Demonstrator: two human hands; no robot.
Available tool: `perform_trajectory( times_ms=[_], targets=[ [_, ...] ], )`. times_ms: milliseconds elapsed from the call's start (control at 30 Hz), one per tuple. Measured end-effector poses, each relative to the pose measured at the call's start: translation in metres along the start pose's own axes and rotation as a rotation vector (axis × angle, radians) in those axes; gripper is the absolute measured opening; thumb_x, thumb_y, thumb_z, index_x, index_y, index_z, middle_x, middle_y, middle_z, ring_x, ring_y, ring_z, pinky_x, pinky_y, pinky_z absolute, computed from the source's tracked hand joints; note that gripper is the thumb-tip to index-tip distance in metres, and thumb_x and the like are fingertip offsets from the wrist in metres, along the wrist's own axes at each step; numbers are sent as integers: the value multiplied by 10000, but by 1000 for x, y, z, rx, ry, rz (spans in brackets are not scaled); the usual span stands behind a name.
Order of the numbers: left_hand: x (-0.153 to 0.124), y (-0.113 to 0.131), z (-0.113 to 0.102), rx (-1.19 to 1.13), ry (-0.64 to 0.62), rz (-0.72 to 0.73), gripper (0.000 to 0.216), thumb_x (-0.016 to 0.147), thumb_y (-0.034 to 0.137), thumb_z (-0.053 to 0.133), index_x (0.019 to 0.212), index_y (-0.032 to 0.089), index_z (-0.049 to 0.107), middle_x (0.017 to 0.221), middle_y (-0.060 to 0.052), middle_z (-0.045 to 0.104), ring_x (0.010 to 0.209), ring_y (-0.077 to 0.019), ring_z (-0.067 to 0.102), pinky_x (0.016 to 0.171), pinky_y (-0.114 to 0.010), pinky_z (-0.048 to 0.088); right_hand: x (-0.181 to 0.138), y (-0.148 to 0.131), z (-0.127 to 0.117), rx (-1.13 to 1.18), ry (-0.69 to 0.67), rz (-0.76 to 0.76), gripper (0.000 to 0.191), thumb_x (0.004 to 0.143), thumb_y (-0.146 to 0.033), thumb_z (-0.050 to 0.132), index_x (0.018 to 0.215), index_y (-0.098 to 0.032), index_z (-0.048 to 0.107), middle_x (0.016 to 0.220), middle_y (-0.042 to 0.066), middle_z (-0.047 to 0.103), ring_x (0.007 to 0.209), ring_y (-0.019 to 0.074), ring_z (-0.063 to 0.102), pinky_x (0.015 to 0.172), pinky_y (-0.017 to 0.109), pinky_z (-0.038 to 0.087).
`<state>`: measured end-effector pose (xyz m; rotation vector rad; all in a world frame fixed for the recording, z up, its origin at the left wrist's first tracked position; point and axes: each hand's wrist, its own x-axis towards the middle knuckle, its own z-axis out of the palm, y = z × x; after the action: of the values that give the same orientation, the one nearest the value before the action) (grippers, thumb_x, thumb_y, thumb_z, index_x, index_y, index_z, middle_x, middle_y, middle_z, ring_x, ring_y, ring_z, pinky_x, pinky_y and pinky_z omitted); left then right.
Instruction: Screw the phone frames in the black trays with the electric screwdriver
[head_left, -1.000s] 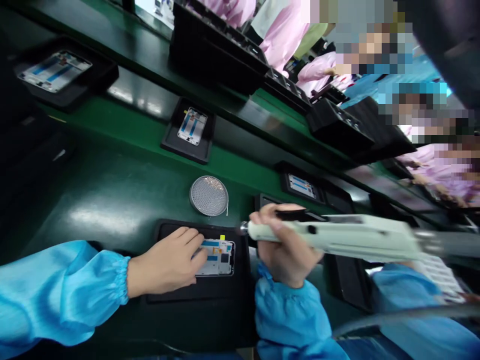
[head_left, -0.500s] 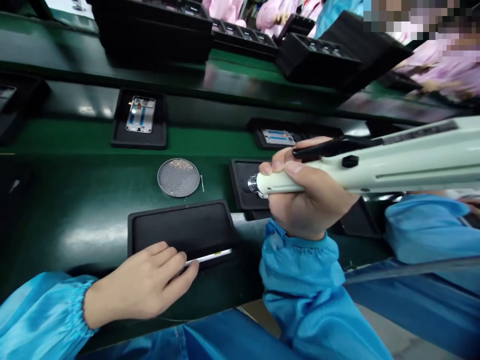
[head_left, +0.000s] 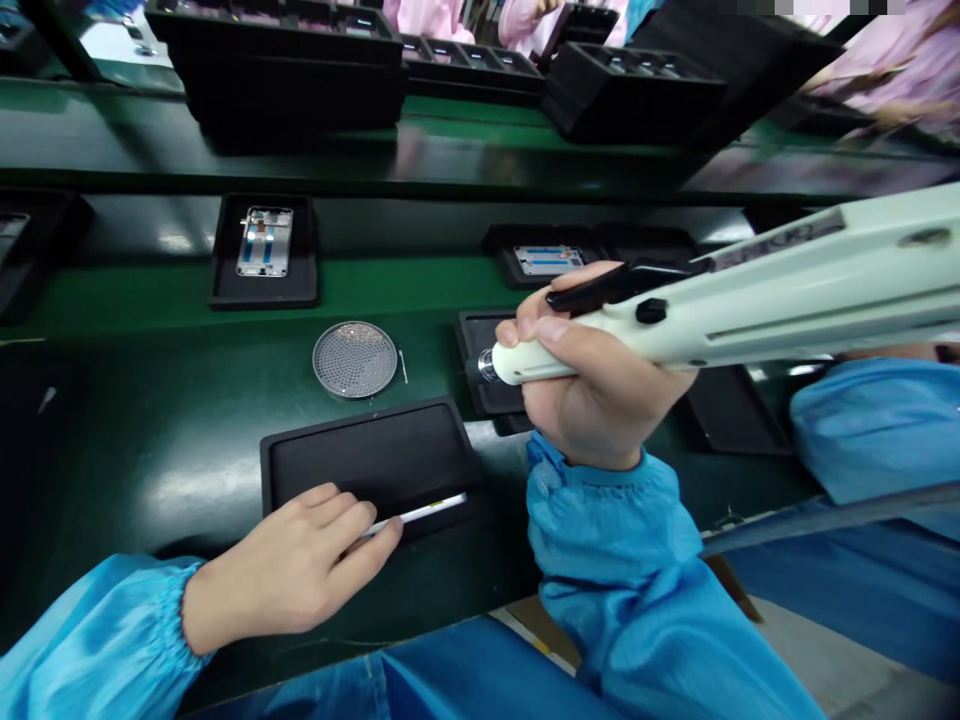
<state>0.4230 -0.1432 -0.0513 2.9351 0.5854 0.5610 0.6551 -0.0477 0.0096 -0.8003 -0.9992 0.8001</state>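
Note:
My left hand [head_left: 300,565] pinches the near end of a thin white phone frame [head_left: 424,513], held on edge against the front rim of a black foam tray [head_left: 367,455]. My right hand [head_left: 592,390] is wrapped around a pale green electric screwdriver [head_left: 750,295], held level with its metal tip pointing left above a second black tray [head_left: 480,370]. Both arms wear blue sleeves.
A round perforated metal dish [head_left: 355,359] sits on the green bench behind the tray. Further back on the belt lie black trays holding phone frames [head_left: 264,242] [head_left: 549,260]. Stacked black trays [head_left: 292,60] line the far shelf. People in pink coats work opposite; a blue sleeve [head_left: 877,430] is at right.
The phone frame lay flat in the tray under my left hand; it now stands on edge at the tray's front rim. My view has shifted, and the screwdriver sits higher.

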Motion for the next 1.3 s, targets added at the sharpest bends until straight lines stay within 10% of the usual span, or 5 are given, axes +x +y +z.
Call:
perform_trajectory(
  times_ms=[1300],
  targets=[
    [5,-1,-4,44,-57,4,341,924,19,371,1192,63,576,830,-90,587,667,-191,522,616,-343,472,-3,8,-2,-13,-17,-26,162,634,-130,650,764,-225,663,624,-36,472,613,144,553,591,342,470]
  ],
)
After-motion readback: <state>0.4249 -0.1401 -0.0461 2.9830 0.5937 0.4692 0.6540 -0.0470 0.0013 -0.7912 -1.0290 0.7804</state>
